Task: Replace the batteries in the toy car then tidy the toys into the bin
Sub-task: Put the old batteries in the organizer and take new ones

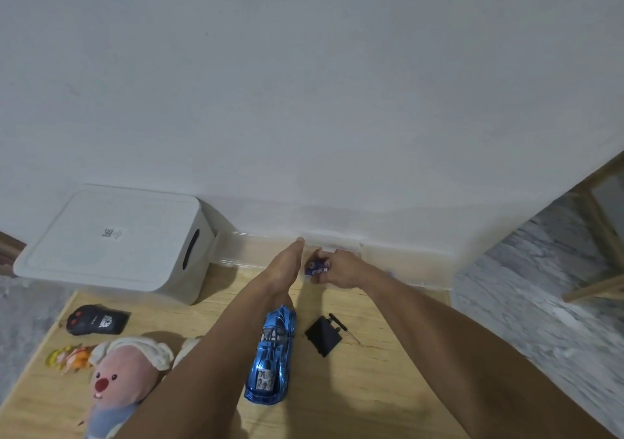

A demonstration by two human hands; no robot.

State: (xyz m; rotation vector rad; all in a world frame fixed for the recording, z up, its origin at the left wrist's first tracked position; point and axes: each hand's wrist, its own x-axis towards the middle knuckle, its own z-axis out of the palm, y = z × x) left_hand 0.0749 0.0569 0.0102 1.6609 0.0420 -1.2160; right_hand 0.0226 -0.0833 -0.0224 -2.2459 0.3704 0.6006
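Now the right hand [341,269] pinches small blue batteries [316,266] near the far edge of the pale wooden table [371,388]; the left hand [287,266] is flat beside it, fingers straight, holding nothing; the shiny blue toy car [271,354] lies mid-table, a black battery cover [323,335] just beside it; the white lidded plastic bin [111,242] sits at the far left corner.

Bin [111,246] behind remote [96,319]; cover [323,335] right of car [271,357].
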